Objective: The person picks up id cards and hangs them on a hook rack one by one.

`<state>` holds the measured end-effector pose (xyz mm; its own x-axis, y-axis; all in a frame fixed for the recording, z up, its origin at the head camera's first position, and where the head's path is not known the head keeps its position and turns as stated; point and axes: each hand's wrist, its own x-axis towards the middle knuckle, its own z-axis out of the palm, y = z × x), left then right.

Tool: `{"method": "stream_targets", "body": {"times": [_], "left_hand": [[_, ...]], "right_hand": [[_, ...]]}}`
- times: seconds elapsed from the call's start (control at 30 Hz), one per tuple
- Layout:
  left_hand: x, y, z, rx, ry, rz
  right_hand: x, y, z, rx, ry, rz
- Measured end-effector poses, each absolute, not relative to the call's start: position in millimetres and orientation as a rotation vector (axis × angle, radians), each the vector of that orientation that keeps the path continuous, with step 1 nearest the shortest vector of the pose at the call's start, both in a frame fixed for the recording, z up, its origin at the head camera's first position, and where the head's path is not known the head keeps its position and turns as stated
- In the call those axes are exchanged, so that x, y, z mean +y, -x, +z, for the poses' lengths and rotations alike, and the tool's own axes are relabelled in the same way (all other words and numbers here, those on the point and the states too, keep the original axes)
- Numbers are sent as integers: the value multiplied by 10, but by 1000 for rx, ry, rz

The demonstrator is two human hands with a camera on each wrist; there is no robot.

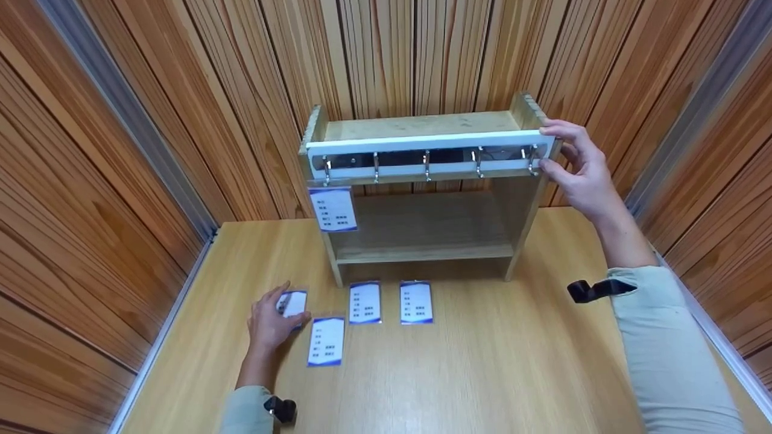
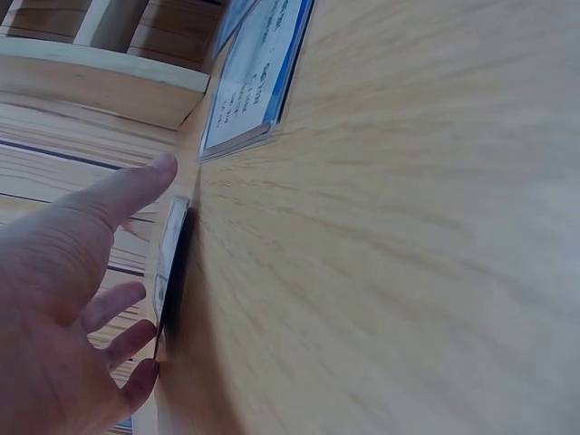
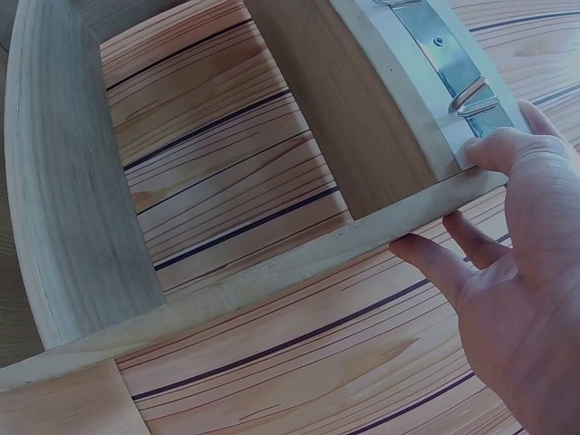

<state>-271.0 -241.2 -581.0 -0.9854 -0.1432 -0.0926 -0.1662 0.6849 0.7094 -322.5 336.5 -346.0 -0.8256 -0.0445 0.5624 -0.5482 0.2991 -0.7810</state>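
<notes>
Three wood-panelled walls (image 1: 386, 60) enclose a light wooden table (image 1: 482, 367). Near its back stands a wooden shelf (image 1: 422, 250), upright, with a white-edged hook rail (image 1: 428, 155) across its upper front. Two pale sleeves (image 1: 672, 349) reach in. The right hand (image 1: 582, 163) grips the shelf's upper right corner, thumb at the rail's end and fingers behind the side panel. The left hand (image 1: 271, 319) is low at the table's left, its fingers touching a white-and-blue card (image 1: 292, 303); whether the thumb closes on it, I cannot tell. Three more cards lie flat: a front card (image 1: 325, 342) just beside that hand, a middle card (image 1: 365, 302) and a right card (image 1: 416, 302). One hanging card (image 1: 333, 209) is below the leftmost of five metal hooks (image 1: 427, 166).
</notes>
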Motion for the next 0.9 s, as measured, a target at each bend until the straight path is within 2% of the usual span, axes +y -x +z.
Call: {"method": "stream_targets", "body": {"times": [0.9], "left_hand": [[-2428,2698,-5815,2874,210,1247]], "right_hand": [[3361,3224,-3456,-2143,-515,1547]]}}
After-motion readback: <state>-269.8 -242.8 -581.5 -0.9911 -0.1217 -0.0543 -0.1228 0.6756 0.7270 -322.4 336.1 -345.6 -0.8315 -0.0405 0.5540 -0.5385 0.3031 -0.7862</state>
